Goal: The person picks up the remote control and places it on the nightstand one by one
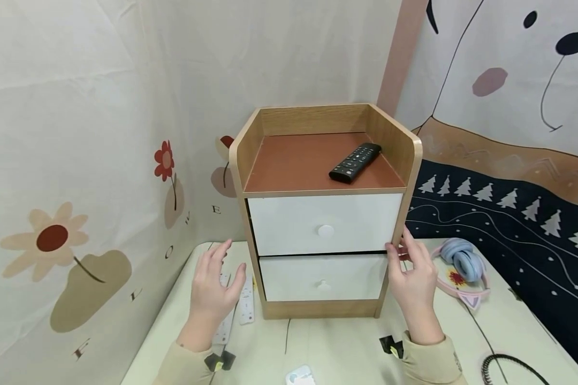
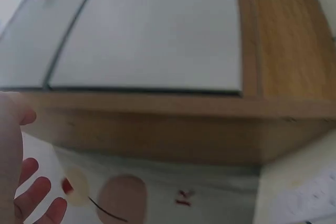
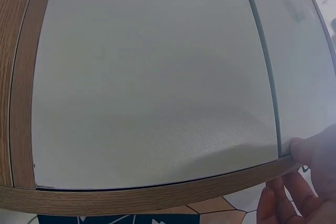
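Note:
A small wooden cabinet (image 1: 319,309) with two white drawers stands upright on the pale surface; both drawers look closed, each with a round white knob. My right hand (image 1: 414,280) grips the cabinet's right side edge. In the right wrist view, the thumb of the right hand (image 3: 317,174) lies at the front edge and the fingers lie on the outer side. Beside the cabinet's left side, my left hand (image 1: 212,291) is held with fingers spread and holds nothing. A black remote control (image 1: 355,163) lies on the cabinet's brown top, toward the right.
White power strips (image 1: 246,302) lie left of the cabinet. To its right rest a pink cat-ear headband (image 1: 484,286) and a blue rolled item (image 1: 464,259). A black coiled cord (image 1: 486,369) and a small white device (image 1: 299,376) are near the front. Printed cloth (image 1: 101,160) hangs behind.

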{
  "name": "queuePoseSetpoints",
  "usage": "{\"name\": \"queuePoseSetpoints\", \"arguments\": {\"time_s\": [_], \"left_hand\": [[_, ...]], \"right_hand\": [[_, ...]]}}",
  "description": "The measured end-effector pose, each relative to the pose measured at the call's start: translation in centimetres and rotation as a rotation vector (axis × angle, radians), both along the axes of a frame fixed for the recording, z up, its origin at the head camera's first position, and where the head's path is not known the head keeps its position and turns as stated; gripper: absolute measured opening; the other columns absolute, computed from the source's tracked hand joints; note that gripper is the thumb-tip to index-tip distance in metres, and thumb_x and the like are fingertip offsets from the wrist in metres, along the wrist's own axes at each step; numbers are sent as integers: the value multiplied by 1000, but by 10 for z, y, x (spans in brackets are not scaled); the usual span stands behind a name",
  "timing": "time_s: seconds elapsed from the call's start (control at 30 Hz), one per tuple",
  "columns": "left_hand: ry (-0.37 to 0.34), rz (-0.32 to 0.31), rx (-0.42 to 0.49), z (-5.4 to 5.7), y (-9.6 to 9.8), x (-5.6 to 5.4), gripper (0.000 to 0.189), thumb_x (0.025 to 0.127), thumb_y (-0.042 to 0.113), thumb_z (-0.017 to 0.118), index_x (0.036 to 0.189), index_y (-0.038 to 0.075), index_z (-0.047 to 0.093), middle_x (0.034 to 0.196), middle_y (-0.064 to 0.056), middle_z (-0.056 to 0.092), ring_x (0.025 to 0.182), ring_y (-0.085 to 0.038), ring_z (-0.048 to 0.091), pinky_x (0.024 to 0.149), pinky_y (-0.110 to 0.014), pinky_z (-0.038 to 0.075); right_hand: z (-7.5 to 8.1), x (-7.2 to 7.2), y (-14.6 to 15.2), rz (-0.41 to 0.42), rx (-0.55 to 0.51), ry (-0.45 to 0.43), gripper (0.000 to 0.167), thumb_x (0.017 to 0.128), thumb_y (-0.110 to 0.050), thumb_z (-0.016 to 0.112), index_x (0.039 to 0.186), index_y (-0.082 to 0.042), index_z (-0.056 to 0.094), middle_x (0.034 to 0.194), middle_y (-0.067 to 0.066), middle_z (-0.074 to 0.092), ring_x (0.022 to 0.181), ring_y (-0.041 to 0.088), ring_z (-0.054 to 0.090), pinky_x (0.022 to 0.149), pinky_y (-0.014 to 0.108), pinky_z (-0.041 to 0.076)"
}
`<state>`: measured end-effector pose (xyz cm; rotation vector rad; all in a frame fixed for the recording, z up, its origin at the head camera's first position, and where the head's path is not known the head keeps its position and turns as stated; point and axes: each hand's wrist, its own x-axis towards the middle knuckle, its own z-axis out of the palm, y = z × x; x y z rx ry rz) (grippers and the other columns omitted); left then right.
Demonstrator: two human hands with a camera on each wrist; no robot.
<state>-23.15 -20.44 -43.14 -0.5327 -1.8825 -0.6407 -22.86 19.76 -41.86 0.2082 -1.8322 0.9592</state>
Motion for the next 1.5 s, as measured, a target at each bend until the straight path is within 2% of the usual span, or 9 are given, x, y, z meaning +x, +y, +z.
{"name": "queuePoseSetpoints", "arguments": {"time_s": [0.17, 0.27, 0.4, 0.67, 0.87, 1.03, 1.2, 1.37, 1.5], "left_hand": [[-181, 59, 1, -29, -19, 0, 68, 91, 13, 77, 155, 3, 58, 134, -20, 69, 115, -35, 65, 96, -44, 53], [-288, 97, 8, -47, -28, 1, 69, 91, 12, 79, 156, 4, 57, 135, -20, 68, 117, -36, 65, 98, -51, 54], [-439, 148, 4, -68, -40, 3, 70, 95, 15, 79, 159, 8, 54, 138, -21, 66, 122, -41, 64, 101, -61, 54], [-694, 195, -51, -99, -63, 3, 74, 99, 25, 79, 165, 15, 48, 152, -26, 57, 136, -49, 57, 110, -72, 50], [-881, 241, -58, -111, -75, 3, 76, 102, 30, 74, 169, 15, 41, 160, -30, 49, 145, -54, 50, 118, -75, 44], [-980, 279, -34, -118, -80, 3, 76, 103, 28, 69, 171, 14, 37, 162, -31, 46, 147, -55, 48, 120, -74, 42], [-1023, 303, -16, -121, -83, 2, 73, 103, 28, 68, 168, 11, 41, 161, -34, 47, 146, -57, 49, 120, -74, 42], [-1044, 350, -16, -121, -81, 4, 58, 104, 26, 67, 158, 6, 55, 154, -32, 57, 144, -56, 53, 119, -73, 43], [-1033, 396, -34, -121, -79, 6, 49, 105, 24, 68, 151, 8, 65, 147, -27, 66, 139, -52, 59, 116, -72, 47]], "right_hand": [[0, 0, 0, 2, 0, 10, 60, 94, 6, 81, 151, -3, 66, 103, 24, 73, 94, -7, 57, 88, -3, 44], [1, -1, 0, 5, 2, 16, 60, 94, 6, 81, 151, -3, 66, 103, 24, 73, 93, -5, 59, 88, -3, 44], [0, -1, 0, 10, -1, 18, 60, 94, 6, 80, 151, -3, 66, 102, 24, 73, 95, -9, 57, 88, -3, 44], [0, -1, 1, 15, -10, 17, 60, 94, 7, 80, 152, -4, 65, 103, 25, 72, 98, -16, 54, 88, -3, 44], [0, -3, 1, 10, -10, 5, 59, 95, 6, 80, 152, -3, 65, 103, 25, 73, 98, -15, 54, 88, -3, 44], [-1, -3, 1, 15, -13, 10, 60, 94, 7, 80, 151, -3, 66, 102, 24, 72, 95, -11, 56, 87, -3, 45], [-1, -4, 0, 17, -15, 16, 60, 94, 6, 80, 151, -4, 66, 102, 24, 73, 94, -10, 57, 87, -3, 45], [-1, -4, 0, 19, -18, 15, 60, 94, 6, 80, 151, -4, 66, 103, 25, 73, 95, -13, 56, 87, -3, 45], [-1, -4, 0, 17, -14, 26, 60, 93, 7, 80, 150, -4, 66, 102, 25, 73, 93, -8, 58, 87, -3, 45]]}}
